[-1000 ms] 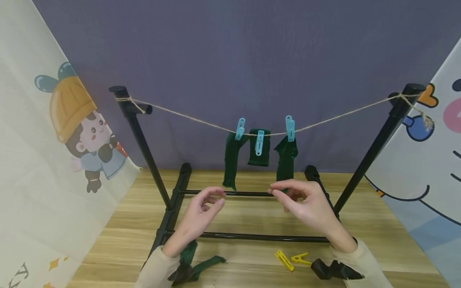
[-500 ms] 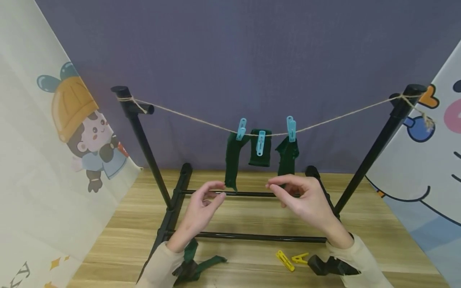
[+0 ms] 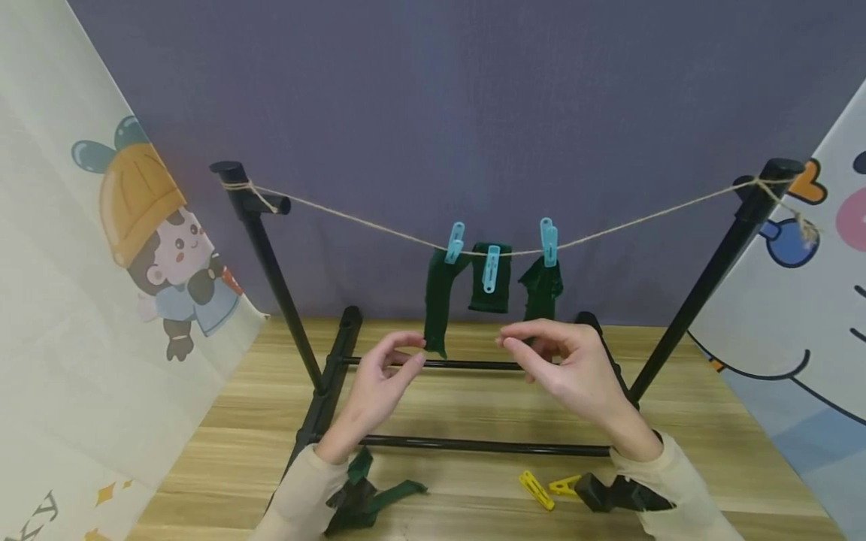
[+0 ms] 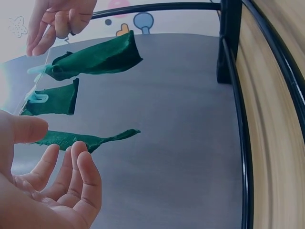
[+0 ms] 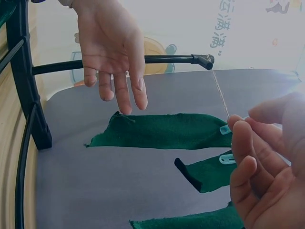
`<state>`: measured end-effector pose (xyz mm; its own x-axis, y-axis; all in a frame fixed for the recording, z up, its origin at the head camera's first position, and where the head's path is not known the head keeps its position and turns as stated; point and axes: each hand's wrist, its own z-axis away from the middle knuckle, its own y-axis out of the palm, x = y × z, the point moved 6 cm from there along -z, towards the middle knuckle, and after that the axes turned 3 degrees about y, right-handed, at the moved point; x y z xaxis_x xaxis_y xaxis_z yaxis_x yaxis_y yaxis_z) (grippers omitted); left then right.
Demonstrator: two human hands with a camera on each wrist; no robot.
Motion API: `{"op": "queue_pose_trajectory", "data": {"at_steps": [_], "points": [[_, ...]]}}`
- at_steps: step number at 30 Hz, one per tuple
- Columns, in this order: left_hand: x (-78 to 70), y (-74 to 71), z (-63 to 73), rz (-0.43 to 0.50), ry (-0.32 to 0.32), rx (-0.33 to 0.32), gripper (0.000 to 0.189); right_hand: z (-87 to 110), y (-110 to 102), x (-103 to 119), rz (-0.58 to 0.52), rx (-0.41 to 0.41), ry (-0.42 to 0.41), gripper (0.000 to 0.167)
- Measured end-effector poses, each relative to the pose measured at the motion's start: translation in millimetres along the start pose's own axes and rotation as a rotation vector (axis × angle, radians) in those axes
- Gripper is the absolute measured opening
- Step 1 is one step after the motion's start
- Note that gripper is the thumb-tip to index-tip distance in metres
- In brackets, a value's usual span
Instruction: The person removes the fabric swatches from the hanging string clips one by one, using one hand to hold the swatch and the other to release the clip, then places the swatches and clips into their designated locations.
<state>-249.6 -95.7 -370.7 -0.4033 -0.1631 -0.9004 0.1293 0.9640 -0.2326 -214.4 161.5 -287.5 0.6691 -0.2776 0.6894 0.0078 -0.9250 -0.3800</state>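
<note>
Three dark green cloth pieces hang from a twine line (image 3: 632,223): a long left strip (image 3: 438,300), a short middle piece (image 3: 501,300) and a right strip (image 3: 541,293). Light blue clothespins hold them, a left clothespin (image 3: 454,245), a middle clothespin (image 3: 491,270) and a right clothespin (image 3: 549,244). Before the left strip's lower end is my left hand (image 3: 379,383), its fingers relaxed and loosely curved, holding nothing visible. My right hand (image 3: 575,368) is in front of the right strip and hides its lower end. Its thumb and index finger bend toward each other, with nothing visible between them.
The line runs between a left post (image 3: 274,278) and a right post (image 3: 704,285) of a black frame. A low front rail (image 3: 487,446) crosses above the wooden table. Yellow clothespins (image 3: 537,491), green cloth (image 3: 395,494) and black cloth (image 3: 612,494) lie in front.
Both hands have risen slightly toward the hanging cloths. The right hand has also shifted a little to the left. The clothespins and cloths stay on the line.
</note>
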Motion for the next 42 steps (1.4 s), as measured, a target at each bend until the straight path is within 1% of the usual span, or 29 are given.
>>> {"op": "queue_pose_trajectory", "data": {"at_steps": [3,6,13,17,23,27,31,38,42], "points": [[-2.9,0.6,-1.6,-0.004,0.001,0.005,0.03,-2.2,0,2,-0.005,-0.01,-0.007,0.025],[-6.1,1.5,-4.1,0.002,0.018,0.009,0.03,-4.2,-1,3,-0.016,-0.021,-0.012,0.026],[-12.3,1.0,-8.7,0.016,0.045,-0.002,0.032,-7.9,-1,6,-0.037,-0.035,-0.012,0.022],[-14.2,-0.4,-10.3,0.006,0.051,-0.012,0.031,-10.1,-1,8,-0.039,-0.046,-0.011,0.022],[-19.9,1.0,-14.8,0.003,0.053,-0.007,0.031,-14.4,-1,10,-0.047,-0.079,-0.001,0.021],[-24.0,0.9,-16.8,0.011,0.054,-0.018,0.032,-17.4,-1,13,-0.058,-0.095,-0.016,0.019],[-27.0,-0.1,-18.5,0.017,0.052,-0.036,0.033,-19.3,-1,15,-0.058,-0.115,-0.035,0.021],[-30.7,-1.6,-22.3,0.023,0.045,-0.074,0.043,-23.3,-3,18,-0.051,-0.15,-0.028,0.019],[-33.5,-0.4,-24.5,0.03,0.047,-0.071,0.048,-25.1,-3,20,-0.053,-0.155,-0.04,0.021]]}}
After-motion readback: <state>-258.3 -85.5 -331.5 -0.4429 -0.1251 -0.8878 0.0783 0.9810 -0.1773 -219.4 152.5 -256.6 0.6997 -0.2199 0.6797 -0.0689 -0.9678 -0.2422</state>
